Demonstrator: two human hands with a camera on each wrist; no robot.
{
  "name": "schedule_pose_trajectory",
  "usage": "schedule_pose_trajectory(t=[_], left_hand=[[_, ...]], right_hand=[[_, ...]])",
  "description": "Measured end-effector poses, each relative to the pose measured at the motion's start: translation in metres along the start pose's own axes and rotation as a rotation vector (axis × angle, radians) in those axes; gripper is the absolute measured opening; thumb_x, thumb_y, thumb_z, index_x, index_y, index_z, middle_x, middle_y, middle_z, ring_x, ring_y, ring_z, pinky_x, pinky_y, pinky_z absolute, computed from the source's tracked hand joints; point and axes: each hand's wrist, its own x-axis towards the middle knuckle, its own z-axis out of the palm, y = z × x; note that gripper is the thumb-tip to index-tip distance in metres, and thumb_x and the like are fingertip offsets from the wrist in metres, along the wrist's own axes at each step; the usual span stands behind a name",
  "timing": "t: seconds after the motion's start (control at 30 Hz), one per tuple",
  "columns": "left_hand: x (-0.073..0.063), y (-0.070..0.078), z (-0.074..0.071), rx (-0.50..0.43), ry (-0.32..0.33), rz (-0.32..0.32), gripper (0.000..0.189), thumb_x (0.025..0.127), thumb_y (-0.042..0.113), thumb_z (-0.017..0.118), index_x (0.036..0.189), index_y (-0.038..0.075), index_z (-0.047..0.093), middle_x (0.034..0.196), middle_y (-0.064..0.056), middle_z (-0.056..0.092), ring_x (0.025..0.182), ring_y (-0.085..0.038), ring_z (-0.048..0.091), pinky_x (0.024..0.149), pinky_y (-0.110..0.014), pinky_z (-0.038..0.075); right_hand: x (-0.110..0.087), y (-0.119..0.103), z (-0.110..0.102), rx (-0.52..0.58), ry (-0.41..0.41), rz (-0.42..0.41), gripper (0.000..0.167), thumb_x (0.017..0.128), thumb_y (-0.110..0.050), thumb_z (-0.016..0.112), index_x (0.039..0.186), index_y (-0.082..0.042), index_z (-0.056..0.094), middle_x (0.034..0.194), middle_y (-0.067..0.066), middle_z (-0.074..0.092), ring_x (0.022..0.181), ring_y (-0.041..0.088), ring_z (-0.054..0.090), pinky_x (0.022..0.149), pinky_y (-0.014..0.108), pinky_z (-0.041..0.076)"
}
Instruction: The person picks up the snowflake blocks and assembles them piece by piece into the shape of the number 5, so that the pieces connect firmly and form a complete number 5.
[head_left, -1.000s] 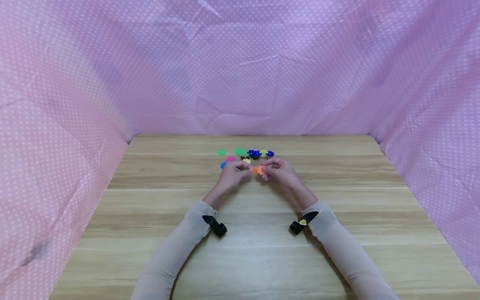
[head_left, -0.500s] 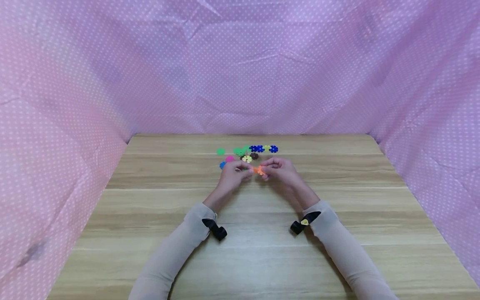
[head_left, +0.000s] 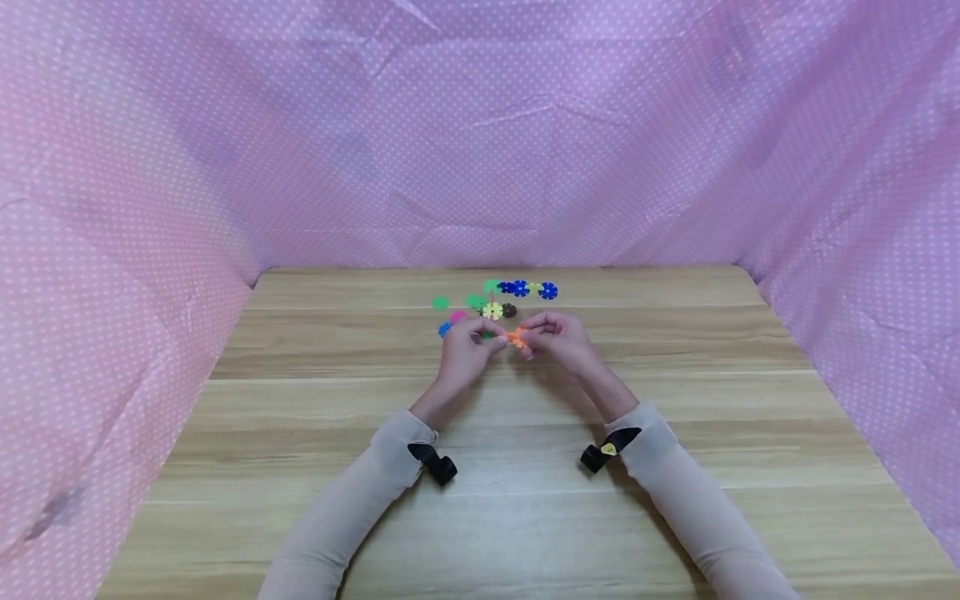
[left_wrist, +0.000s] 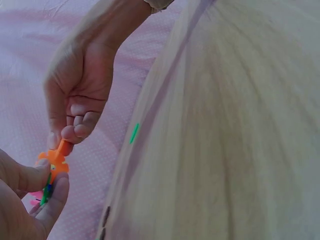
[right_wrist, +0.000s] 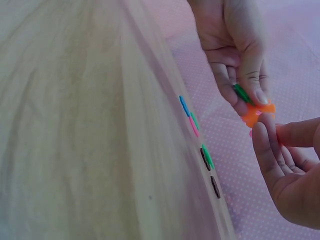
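Note:
My left hand [head_left: 465,350] and right hand [head_left: 562,340] meet over the table, pinching joined orange snowflake discs [head_left: 517,337] between thumbs and fingertips. In the left wrist view, one orange disc [left_wrist: 59,162] lies in the left fingers and another [left_wrist: 63,147] is in the right fingertips. A green disc [right_wrist: 242,93] shows edge-on in the left hand. Just beyond are a yellow disc [head_left: 492,311] and a row of blue discs [head_left: 521,288] with yellow and green ones. This row seems joined to the held piece; the links are unclear.
Loose snowflake discs lie on the wooden table [head_left: 480,517] beyond the left hand: green [head_left: 440,302], pink [head_left: 458,317], blue [head_left: 445,330] and dark brown [head_left: 509,310]. Pink dotted cloth [head_left: 480,167] surrounds the table's back and sides.
The row of blue, yellow and green discs has shifted upward in the head view, uncovering the brown disc. The yellow disc has risen slightly. Both hands stay nearly in place.

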Motion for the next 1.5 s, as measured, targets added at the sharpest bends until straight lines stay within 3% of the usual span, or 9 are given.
schedule_pose_trajectory(t=[0.2,0.4,0.57,0.73,0.9,1.03,1.17,1.33,1.5], left_hand=[[0.0,0.002,-0.003,0.002,-0.039,-0.014,0.027,0.087,0.006,0.079,0.111,0.005,0.067,0.109,-0.012,0.066,0.094,-0.022,0.055,0.081,-0.031,0.048],[0.004,0.002,-0.007,-0.301,-0.135,-0.34,0.078,0.084,0.001,0.079,0.147,0.003,0.033,0.13,-0.021,0.056,0.1,-0.03,0.067,0.091,-0.036,0.06],[0.006,-0.004,-0.014,-0.427,-0.304,-0.54,0.079,0.089,0.007,0.078,0.154,0.003,0.032,0.129,-0.019,0.062,0.1,-0.029,0.074,0.095,-0.037,0.06],[0.007,-0.012,-0.014,-0.544,-0.393,-0.507,0.083,0.092,0.001,0.072,0.158,0.013,0.023,0.124,-0.017,0.062,0.095,-0.026,0.075,0.091,-0.039,0.062],[0.01,-0.014,-0.015,-0.564,-0.395,-0.506,0.09,0.096,0.006,0.07,0.163,0.013,0.01,0.111,-0.018,0.072,0.084,-0.021,0.076,0.086,-0.037,0.063],[0.01,-0.014,-0.015,-0.514,-0.403,-0.553,0.074,0.098,0.012,0.067,0.157,0.006,0.023,0.106,-0.015,0.073,0.081,-0.019,0.075,0.084,-0.035,0.063],[0.009,-0.016,-0.013,-0.47,-0.426,-0.574,0.042,0.099,0.013,0.066,0.134,0.002,0.044,0.103,-0.012,0.071,0.082,-0.018,0.074,0.083,-0.033,0.063],[0.008,-0.017,-0.015,-0.428,-0.45,-0.565,0.046,0.1,0.015,0.065,0.139,0.003,0.044,0.11,-0.013,0.07,0.084,-0.018,0.072,0.084,-0.033,0.063],[0.009,-0.017,-0.017,-0.418,-0.46,-0.557,0.048,0.101,0.014,0.064,0.142,0.003,0.042,0.12,-0.019,0.066,0.087,-0.02,0.071,0.086,-0.035,0.063]], right_hand=[[0.001,0.002,0.0,-0.003,-0.024,0.012,0.027,0.094,0.008,0.064,0.119,0.016,0.057,0.081,0.0,0.072,0.068,0.012,0.07,0.072,0.027,0.063],[0.002,0.007,-0.004,-0.018,-0.063,0.007,0.029,0.095,0.007,0.062,0.121,0.017,0.056,0.081,-0.001,0.072,0.069,0.012,0.07,0.069,0.025,0.062],[0.002,0.009,-0.007,-0.068,-0.107,0.035,0.028,0.095,0.005,0.062,0.121,0.015,0.057,0.083,0.0,0.073,0.07,0.012,0.07,0.071,0.026,0.062],[0.004,0.01,-0.007,-0.105,-0.178,0.047,0.027,0.096,0.003,0.063,0.121,0.012,0.058,0.087,0.003,0.072,0.075,0.015,0.071,0.075,0.029,0.063],[0.005,0.009,-0.005,-0.135,-0.211,0.088,0.027,0.097,-0.001,0.064,0.122,0.008,0.061,0.09,0.006,0.073,0.079,0.017,0.071,0.078,0.032,0.064],[0.005,0.006,-0.011,-0.21,-0.251,0.127,0.029,0.099,-0.006,0.063,0.125,0.006,0.061,0.097,0.011,0.074,0.084,0.022,0.072,0.082,0.036,0.063],[0.006,-0.003,-0.03,-0.296,-0.182,0.09,0.032,0.1,-0.008,0.062,0.127,0.009,0.058,0.105,0.02,0.072,0.085,0.023,0.071,0.079,0.034,0.062],[0.013,-0.017,-0.063,-0.457,-0.01,-0.013,0.029,0.098,-0.003,0.062,0.12,0.015,0.06,0.099,0.027,0.07,0.074,0.018,0.068,0.063,0.025,0.056],[0.023,-0.019,-0.089,-0.767,-0.03,-0.004,0.024,0.094,-0.006,0.069,0.113,0.008,0.066,0.094,0.02,0.07,0.078,0.019,0.064,0.068,0.025,0.054]])
